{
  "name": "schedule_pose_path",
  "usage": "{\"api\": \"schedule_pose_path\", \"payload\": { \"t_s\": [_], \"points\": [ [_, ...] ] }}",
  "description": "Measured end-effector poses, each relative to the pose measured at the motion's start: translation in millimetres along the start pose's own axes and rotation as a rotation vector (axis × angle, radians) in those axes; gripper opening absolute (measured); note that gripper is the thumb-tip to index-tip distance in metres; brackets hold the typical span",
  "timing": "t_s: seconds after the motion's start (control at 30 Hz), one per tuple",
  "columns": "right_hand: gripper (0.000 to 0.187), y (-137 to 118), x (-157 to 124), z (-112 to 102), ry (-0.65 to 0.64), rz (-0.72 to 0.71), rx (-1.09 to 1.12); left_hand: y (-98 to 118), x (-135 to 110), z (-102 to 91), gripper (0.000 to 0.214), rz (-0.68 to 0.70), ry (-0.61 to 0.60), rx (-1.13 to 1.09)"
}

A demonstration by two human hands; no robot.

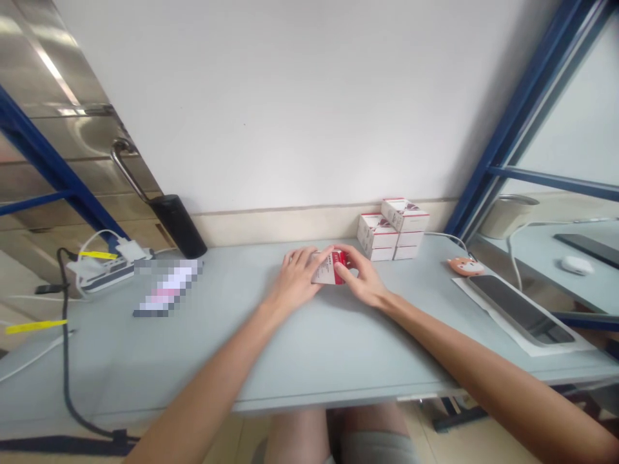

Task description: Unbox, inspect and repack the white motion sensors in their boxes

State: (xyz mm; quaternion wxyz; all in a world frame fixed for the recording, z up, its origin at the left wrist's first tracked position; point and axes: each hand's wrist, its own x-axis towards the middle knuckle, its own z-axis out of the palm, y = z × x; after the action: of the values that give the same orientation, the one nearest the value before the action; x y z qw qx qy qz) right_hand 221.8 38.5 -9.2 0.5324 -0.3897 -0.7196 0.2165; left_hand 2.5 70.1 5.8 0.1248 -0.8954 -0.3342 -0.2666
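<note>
While left hand (297, 277) and right hand (365, 280) pinch one red-white carton (331, 267) | stacked cartons (394, 229) beside, count unclear

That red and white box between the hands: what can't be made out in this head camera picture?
Head view:
The red and white box: its ends are hidden by the left hand and right hand; its print is too small to read.
The pixelated item: blurred, so its kind cannot be told.
The stacked white boxes: labels too small to read.
</note>
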Motion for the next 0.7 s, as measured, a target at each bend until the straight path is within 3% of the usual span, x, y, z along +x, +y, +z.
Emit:
{"api": "schedule_pose_path", "payload": {
  "t_s": [0.2, 0.43, 0.6, 0.7],
  "points": [
    [0.041, 3, -5, 1, 0.050, 0.013, 0.077, 5, 0, 3.3, 0.075, -0.014, 0.046, -0.038],
    [0.039, -6, -3, -7, 0.146, 0.037, -0.043, -6, -5, 10.8, 0.089, -0.042, 0.151, -0.196],
    [0.034, -12, 1, -11, 0.200, -0.053, -0.108, -4, -5, 15.4, 0.072, 0.162, 0.305, -0.146],
    [0.029, -10, 3, -13, 0.181, -0.126, -0.175, 0, -5, 14.5, 0.060, 0.165, 0.293, -0.046]
  ]
}}
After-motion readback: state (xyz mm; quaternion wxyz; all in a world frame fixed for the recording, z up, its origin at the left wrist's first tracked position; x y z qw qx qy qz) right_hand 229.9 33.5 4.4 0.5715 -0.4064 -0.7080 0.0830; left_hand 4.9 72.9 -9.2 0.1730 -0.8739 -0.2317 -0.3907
